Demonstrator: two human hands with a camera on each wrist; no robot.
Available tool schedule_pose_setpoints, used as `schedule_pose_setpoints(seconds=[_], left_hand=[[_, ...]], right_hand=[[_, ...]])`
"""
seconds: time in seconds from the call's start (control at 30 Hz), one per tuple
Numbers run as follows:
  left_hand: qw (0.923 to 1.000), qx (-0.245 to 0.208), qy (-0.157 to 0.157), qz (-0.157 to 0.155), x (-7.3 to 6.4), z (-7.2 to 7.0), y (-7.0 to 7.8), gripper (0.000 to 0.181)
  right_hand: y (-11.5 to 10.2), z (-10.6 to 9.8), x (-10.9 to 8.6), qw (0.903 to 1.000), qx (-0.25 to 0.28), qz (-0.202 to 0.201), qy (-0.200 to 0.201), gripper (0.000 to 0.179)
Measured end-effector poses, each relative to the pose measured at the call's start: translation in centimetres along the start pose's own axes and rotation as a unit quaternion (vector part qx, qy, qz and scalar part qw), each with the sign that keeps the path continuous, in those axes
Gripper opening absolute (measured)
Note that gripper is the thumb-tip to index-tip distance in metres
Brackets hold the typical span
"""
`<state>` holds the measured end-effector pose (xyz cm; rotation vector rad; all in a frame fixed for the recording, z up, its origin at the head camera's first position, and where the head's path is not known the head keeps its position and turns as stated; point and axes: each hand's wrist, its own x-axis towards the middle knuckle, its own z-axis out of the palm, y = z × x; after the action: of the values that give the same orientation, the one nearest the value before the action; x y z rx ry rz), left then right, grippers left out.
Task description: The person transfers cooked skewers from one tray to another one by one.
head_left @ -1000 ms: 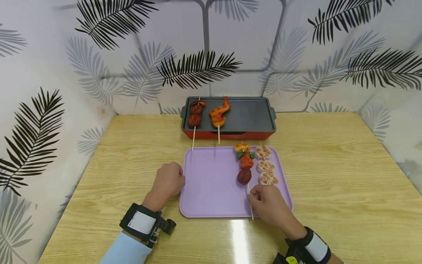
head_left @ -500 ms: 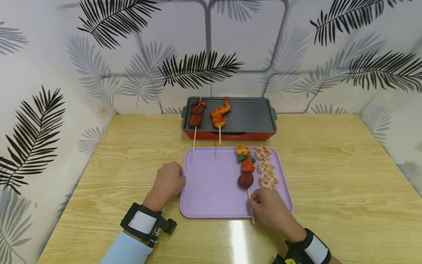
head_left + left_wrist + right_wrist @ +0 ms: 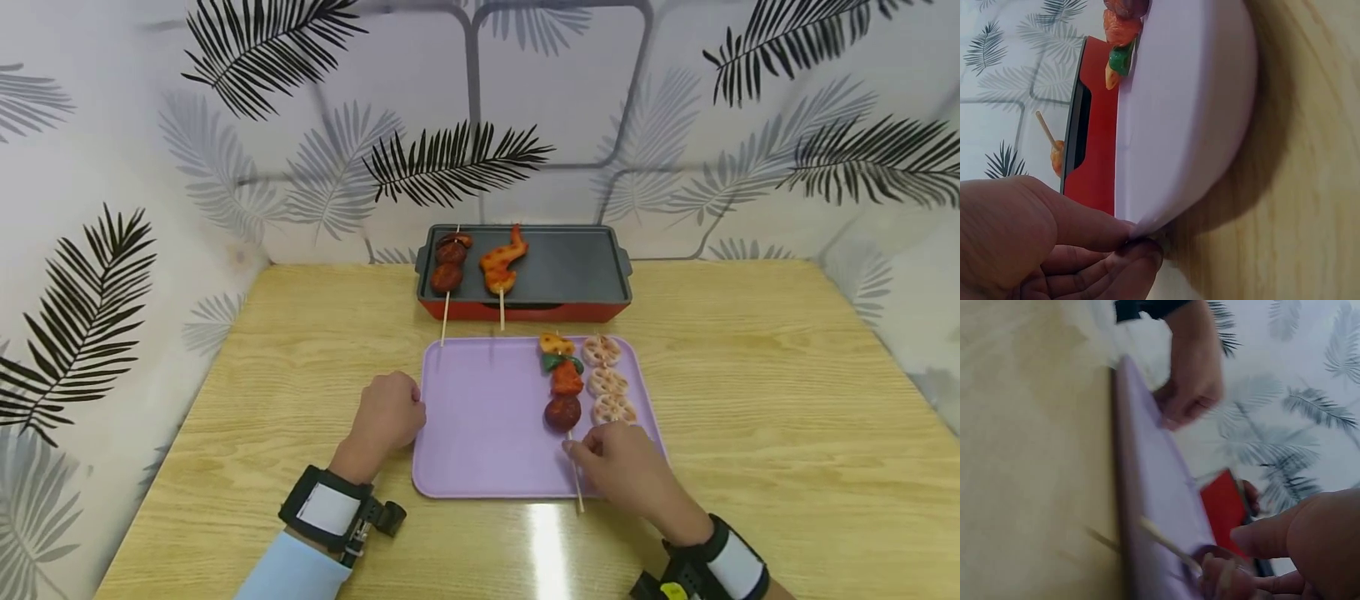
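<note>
A lilac tray (image 3: 487, 417) lies on the wooden table; at its left edge my left hand (image 3: 390, 410) pinches the rim between thumb and fingers, as the left wrist view shows. On the tray's right half lies a mixed skewer with a yellow piece, a green piece, an orange-red chunk (image 3: 567, 379) and a brown ball (image 3: 562, 412). Its bare stick (image 3: 577, 487) sticks out over the near rim. My right hand (image 3: 626, 462) is right at that stick, thumb and forefinger apart. A lotus-root skewer (image 3: 607, 382) lies further right, its lower end hidden by this hand.
Behind the tray stands a red grill with a dark plate (image 3: 573, 262). A skewer of brown balls (image 3: 447, 277) and a chicken-wing skewer (image 3: 501, 265) lie on it, sticks pointing forward over its edge. The patterned wall rises close behind.
The mixed skewer has slid slightly toward me, its stick further past the near rim. My right thumb and forefinger have parted from the stick. My left hand stays at the tray's edge.
</note>
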<state>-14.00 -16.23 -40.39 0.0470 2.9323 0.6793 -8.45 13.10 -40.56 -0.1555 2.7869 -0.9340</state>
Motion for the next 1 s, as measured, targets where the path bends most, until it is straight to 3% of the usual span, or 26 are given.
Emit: schedule_pose_setpoints(seconds=[0.1, 0.17, 0.27, 0.4, 0.5, 0.63, 0.9, 1.0], left_hand=[[0.9999, -0.01, 0.001, -0.002, -0.1, 0.2, 0.0, 0.029], [0.9999, -0.009, 0.009, -0.005, -0.3, 0.5, -0.2, 0.031], [0.9997, -0.011, 0.014, -0.017, -0.7, 1.0, -0.7, 0.032], [0.9995, -0.021, 0.014, -0.02, -1.1, 1.5, -1.2, 0.026], [0.9994, -0.027, 0.02, -0.003, -1.1, 1.6, -1.1, 0.025], [0.999, -0.025, 0.032, 0.019, -0.7, 1.5, -1.0, 0.027], [0.9994, -0.013, 0.026, 0.018, 0.5, 0.7, -1.1, 0.015], [0.9976, 0.002, 0.06, 0.033, 0.9, -0.4, -0.8, 0.014]], right_hand=[[1.0, -3.0, 1.0, 0.9992, -0.007, 0.008, 0.037, 0.026], [2.4, -4.8, 2.1, 0.9967, -0.047, -0.008, 0.066, 0.026], [4.5, -6.3, 3.9, 0.9938, -0.093, -0.004, 0.061, 0.027], [6.5, -6.2, 5.4, 0.9939, -0.109, 0.017, -0.003, 0.026], [7.3, -5.7, 5.6, 0.9941, -0.105, 0.02, -0.018, 0.023], [7.5, -5.4, 5.4, 0.9943, -0.106, 0.015, 0.002, 0.024], [7.5, -5.4, 5.3, 0.9959, -0.086, 0.024, 0.01, 0.025], [7.7, -5.4, 5.2, 0.9964, -0.081, 0.023, 0.01, 0.025]])
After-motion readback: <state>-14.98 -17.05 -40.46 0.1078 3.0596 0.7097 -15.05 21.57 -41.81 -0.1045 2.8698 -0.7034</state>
